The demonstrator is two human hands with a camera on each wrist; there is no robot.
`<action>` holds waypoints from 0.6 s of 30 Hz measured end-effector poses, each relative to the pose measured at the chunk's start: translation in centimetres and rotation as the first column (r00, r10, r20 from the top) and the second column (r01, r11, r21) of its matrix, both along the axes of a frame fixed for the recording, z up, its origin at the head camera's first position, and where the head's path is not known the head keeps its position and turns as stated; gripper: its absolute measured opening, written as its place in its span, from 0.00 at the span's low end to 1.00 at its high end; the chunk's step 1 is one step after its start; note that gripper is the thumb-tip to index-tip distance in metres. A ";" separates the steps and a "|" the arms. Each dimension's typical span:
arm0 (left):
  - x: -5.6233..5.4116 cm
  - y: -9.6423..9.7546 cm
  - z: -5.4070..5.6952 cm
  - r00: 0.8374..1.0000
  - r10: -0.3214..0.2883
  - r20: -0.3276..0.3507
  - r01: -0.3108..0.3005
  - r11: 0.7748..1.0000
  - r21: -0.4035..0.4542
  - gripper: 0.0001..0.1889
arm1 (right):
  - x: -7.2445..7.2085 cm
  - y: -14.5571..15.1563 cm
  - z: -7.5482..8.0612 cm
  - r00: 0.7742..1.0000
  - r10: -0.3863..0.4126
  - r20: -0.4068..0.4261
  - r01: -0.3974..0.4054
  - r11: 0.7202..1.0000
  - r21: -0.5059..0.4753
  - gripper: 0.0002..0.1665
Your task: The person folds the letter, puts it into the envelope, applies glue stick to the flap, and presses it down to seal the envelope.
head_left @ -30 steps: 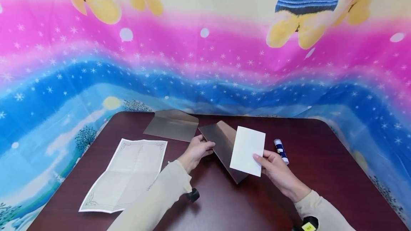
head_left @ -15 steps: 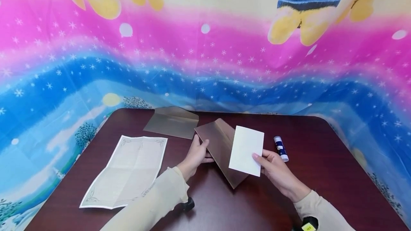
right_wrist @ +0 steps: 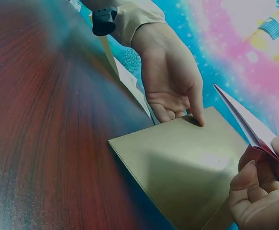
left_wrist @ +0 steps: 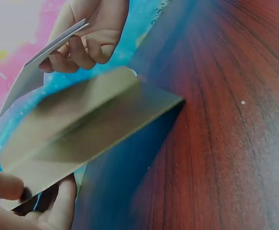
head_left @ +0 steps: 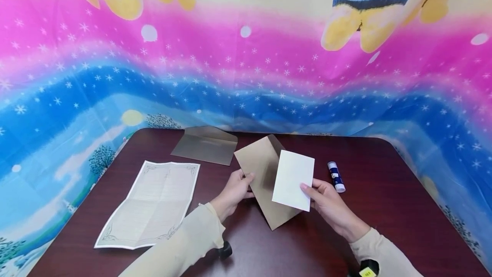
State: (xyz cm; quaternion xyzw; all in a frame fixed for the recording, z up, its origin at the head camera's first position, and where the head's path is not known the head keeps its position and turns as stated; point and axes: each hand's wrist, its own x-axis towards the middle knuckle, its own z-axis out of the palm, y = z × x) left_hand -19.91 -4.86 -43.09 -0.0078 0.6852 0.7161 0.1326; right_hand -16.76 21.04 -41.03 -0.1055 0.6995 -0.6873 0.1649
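Note:
My left hand (head_left: 233,191) pinches the near-left edge of a brown-gold envelope (head_left: 261,170), thumb on top and fingers beneath. The envelope is tilted above the table, its flap (left_wrist: 82,103) folded out on the far side. In my right hand (head_left: 332,204) is a folded white paper (head_left: 293,181), gripped at its right edge between thumb and fingers. The folded layers show edge-on in the right wrist view. From the head camera the paper overlaps the right part of the envelope, hiding some of it.
A creased sheet with an ornate border (head_left: 153,204) lies at the left of the dark red table (head_left: 384,208). A second brown envelope (head_left: 205,146) rests at the back, flap out. To the right lies a blue and white glue stick (head_left: 336,177). A printed curtain (head_left: 246,76) hangs behind.
My left hand has turned the envelope so its face tips up toward the head camera and looks lighter. The right hand, with the folded paper, has shifted slightly left.

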 end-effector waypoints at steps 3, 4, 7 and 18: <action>0.2 -0.1 0.1 1.000 0.011 0.020 -0.011 1.000 -0.009 0.16 | 0.1 0.0 0.0 1.000 0.009 0.000 -0.009 1.000 0.002 0.25; 0.3 -0.1 0.2 1.000 0.011 0.026 -0.011 1.000 -0.010 0.16 | 0.1 0.0 0.0 1.000 0.009 0.001 -0.009 1.000 0.005 0.26; 0.4 -0.2 0.3 1.000 -0.001 0.028 0.002 1.000 -0.021 0.16 | 0.1 0.0 0.0 1.000 0.005 0.006 -0.005 1.000 0.026 0.30; 1.2 -1.1 0.2 0.998 -0.034 -0.045 0.032 0.999 -0.033 0.19 | 0.0 -1.0 -0.4 0.999 -0.032 -0.042 0.038 0.988 0.150 0.30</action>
